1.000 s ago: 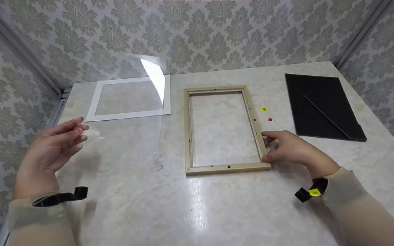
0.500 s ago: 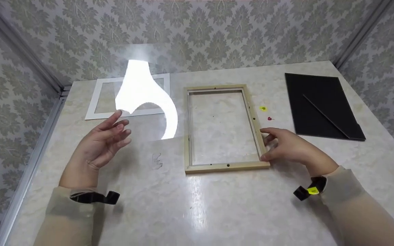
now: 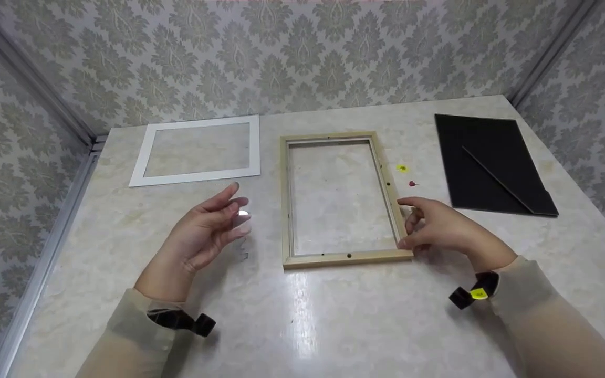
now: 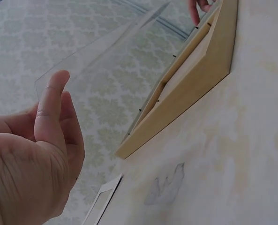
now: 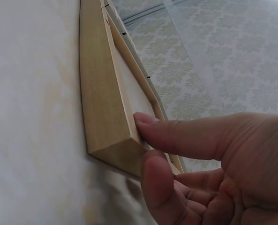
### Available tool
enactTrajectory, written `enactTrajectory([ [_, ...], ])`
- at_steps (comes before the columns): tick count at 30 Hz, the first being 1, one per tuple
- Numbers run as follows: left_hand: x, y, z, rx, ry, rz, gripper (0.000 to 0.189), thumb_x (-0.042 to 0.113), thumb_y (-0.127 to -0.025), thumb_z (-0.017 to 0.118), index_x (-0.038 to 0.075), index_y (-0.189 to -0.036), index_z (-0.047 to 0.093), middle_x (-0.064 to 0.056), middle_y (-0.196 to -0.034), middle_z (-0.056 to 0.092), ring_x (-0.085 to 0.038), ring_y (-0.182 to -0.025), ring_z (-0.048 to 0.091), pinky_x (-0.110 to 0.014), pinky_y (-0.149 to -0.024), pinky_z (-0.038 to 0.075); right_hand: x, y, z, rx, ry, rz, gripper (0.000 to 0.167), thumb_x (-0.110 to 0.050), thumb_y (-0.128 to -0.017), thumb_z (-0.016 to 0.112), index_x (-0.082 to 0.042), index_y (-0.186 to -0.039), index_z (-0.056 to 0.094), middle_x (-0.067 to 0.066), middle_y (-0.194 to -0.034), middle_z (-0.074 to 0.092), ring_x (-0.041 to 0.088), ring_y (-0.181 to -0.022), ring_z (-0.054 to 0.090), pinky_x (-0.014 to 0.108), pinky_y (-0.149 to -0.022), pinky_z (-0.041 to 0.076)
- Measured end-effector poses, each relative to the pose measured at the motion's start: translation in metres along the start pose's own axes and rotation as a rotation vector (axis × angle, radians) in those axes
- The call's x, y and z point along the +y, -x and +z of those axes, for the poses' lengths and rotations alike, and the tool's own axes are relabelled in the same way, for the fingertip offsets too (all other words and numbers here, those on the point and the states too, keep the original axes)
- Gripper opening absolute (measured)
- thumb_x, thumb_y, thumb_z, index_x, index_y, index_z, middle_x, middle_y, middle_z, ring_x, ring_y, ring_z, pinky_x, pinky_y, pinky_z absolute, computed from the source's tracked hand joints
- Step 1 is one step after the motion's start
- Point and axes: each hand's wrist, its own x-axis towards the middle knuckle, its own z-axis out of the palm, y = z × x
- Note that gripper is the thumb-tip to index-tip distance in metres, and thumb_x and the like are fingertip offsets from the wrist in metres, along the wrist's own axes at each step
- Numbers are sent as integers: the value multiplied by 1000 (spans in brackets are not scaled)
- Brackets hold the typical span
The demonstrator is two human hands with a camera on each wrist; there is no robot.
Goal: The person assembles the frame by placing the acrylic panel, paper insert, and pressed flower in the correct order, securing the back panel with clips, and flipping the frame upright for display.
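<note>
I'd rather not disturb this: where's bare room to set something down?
Bare: the tabletop on the near side of the wooden frame, between the sleeves; below the white mat, left of the left hand. Crowded: between frame and black board, with yellow piece, red piece and right hand; around the clear sheet.

The head camera, I notice, looks forward and down over the tabletop (image 3: 239,325), patterned wall (image 3: 305,47) at twelve o'clock. Both wrist cameras peer in close and low: left fingers (image 4: 52,108) at nine, right fingers (image 5: 160,183) near five. All three share the wooden frame (image 3: 313,260), around one o'clock in the left wrist view, eleven in the right.
</note>
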Motion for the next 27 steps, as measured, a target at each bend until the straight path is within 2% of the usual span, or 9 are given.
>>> enactTrajectory([
  [3, -11, -8, 16, 15, 24, -23, 42, 3, -116, 59, 33, -127, 85, -2, -129, 70, -14, -105, 75, -29, -88, 70, 4, 0, 3, -10, -26, 4, 111, -10, -89, 95, 1, -177, 28, 7, -100, 65, 17, -75, 71, 31, -67, 64],
  [5, -19, -12, 28, 30, 43, -37, 40, 2, -116, 57, 27, -138, 80, -3, -129, 70, -15, -106, 75, -30, -89, 70, 7, 0, 5, -19, -45, 1, 113, -9, -89, 95, 0, -177, 26, 7, -99, 66, 17, -76, 71, 31, -67, 64],
  [8, -31, -18, 46, 35, 47, -57, 48, 1, -117, 55, 18, -160, 65, -5, -130, 71, -16, -105, 75, -30, -89, 70, 11, 1, 7, -30, -62, -5, 116, -8, -89, 95, -1, -179, 23, 7, -97, 67, 17, -76, 70, 31, -67, 63],
  [10, -39, -19, 54, 30, 26, -65, 55, 0, -117, 53, 12, -170, 52, -5, -129, 71, -15, -104, 75, -29, -87, 70, 12, 2, 8, -33, -69, -11, 117, -7, -88, 94, -2, -179, 21, 7, -95, 67, 17, -75, 69, 30, -67, 63],
  [12, -44, -19, 58, 19, 1, -72, 58, -1, -117, 53, 8, -174, 45, -5, -129, 70, -14, -104, 76, -29, -87, 70, 12, 1, 8, -45, -80, -19, 117, -7, -89, 94, -2, -180, 20, 7, -94, 68, 17, -75, 69, 30, -66, 62],
  [14, -48, -18, 59, 14, -14, -74, 58, -2, -116, 53, 6, -174, 44, -4, -128, 70, -14, -102, 76, -28, -86, 70, 12, 0, 7, -62, -100, -28, 117, -6, -89, 93, -3, -180, 20, 7, -94, 68, 16, -74, 68, 29, -65, 61],
  [20, -54, -23, 63, 0, -34, -73, 58, -2, -116, 54, 4, -172, 45, -6, -131, 69, -14, -102, 76, -29, -86, 70, 13, 0, -4, -96, -165, -19, 116, 4, -89, 86, -4, -181, 17, 6, -92, 68, 14, -70, 65, 27, -62, 57],
  [27, -58, -28, 67, -16, -95, -70, 58, -2, -115, 54, 7, -172, 47, -8, -136, 66, -15, -107, 74, -30, -88, 70, 13, -1, -11, -97, -168, -10, 116, 3, -89, 87, -6, -182, 18, 5, -92, 68, 13, -67, 64, 26, -60, 57],
])
